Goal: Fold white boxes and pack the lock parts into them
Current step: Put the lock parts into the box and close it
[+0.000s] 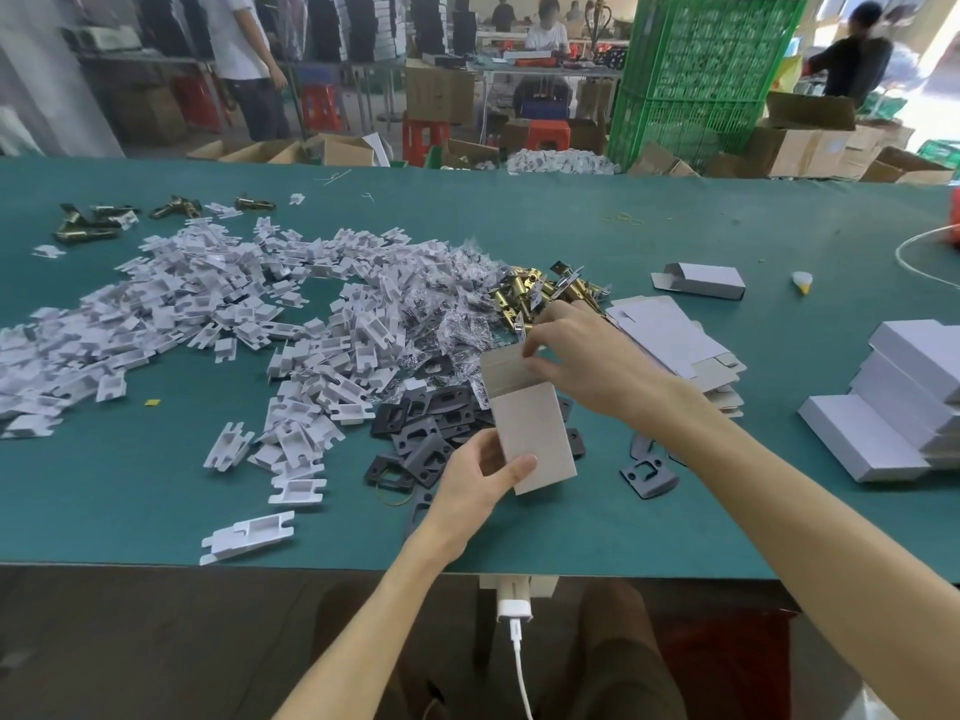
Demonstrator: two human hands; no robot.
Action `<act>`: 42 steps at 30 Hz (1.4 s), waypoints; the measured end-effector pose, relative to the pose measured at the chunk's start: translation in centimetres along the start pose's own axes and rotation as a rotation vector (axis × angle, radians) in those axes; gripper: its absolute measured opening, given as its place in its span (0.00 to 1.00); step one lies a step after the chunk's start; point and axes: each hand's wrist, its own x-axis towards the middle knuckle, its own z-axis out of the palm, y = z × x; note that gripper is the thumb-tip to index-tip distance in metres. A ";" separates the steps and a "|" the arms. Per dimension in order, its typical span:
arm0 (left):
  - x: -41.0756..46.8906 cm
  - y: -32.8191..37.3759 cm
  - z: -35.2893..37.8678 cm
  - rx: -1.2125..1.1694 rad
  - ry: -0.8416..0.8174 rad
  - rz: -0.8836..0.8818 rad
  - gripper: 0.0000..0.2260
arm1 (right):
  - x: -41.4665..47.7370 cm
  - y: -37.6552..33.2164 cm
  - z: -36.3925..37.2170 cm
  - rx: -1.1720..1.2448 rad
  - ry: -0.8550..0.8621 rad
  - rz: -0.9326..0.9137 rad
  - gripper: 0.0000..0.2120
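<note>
I hold a small white box upright above the green table, its grey inner side facing me. My left hand grips its lower end, thumb across the front. My right hand pinches the open top flap. Behind it lie brass latch bolts, bagged parts, black plates and a heap of white plastic inserts. Flat unfolded box blanks are stacked under my right forearm.
Closed white boxes are stacked at the right. One folded open box lies farther back, with a small glue bottle beside it. A white cable curves at the far right. Other people work at benches behind the table.
</note>
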 end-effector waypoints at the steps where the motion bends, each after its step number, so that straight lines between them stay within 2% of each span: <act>1: 0.0 0.0 0.0 0.003 -0.002 0.003 0.18 | 0.1 -0.8 0.1 0.001 0.045 -0.032 0.11; 5: 0.0 -0.1 0.1 0.025 -0.013 0.012 0.18 | 1.0 -4.9 2.0 -0.011 0.139 -0.204 0.11; 8: 0.1 -0.2 0.0 0.124 0.017 0.033 0.11 | 2.5 -7.9 4.5 -0.079 0.078 -0.252 0.07; 10: 0.0 -0.3 0.0 0.167 0.030 0.044 0.09 | 3.9 -9.2 6.0 -0.147 -0.043 -0.201 0.09; 12: -0.1 -0.3 0.0 0.184 0.035 0.053 0.13 | 5.3 -9.7 7.3 -0.220 -0.139 -0.134 0.11; 18: 0.4 -0.6 0.0 0.202 0.044 0.035 0.11 | 7.6 -8.8 9.7 -0.208 -0.339 0.016 0.08; 21: 0.6 -0.8 0.0 0.218 0.030 0.039 0.11 | 7.9 -8.3 9.5 -0.197 -0.367 0.063 0.05; 24: 0.8 -1.1 -0.1 0.221 0.032 0.047 0.09 | 8.1 -8.1 9.5 -0.205 -0.353 0.113 0.13; 32: 0.7 -1.0 -0.1 0.213 0.034 0.052 0.08 | 7.9 -8.5 9.7 -0.193 -0.241 0.132 0.15; 37: 0.5 -0.8 0.0 0.208 0.023 0.056 0.09 | 7.7 -8.4 9.3 -0.184 -0.278 0.092 0.16; 42: 0.5 -0.9 0.0 0.209 0.026 0.044 0.10 | 7.4 -8.4 9.7 -0.226 -0.391 0.078 0.17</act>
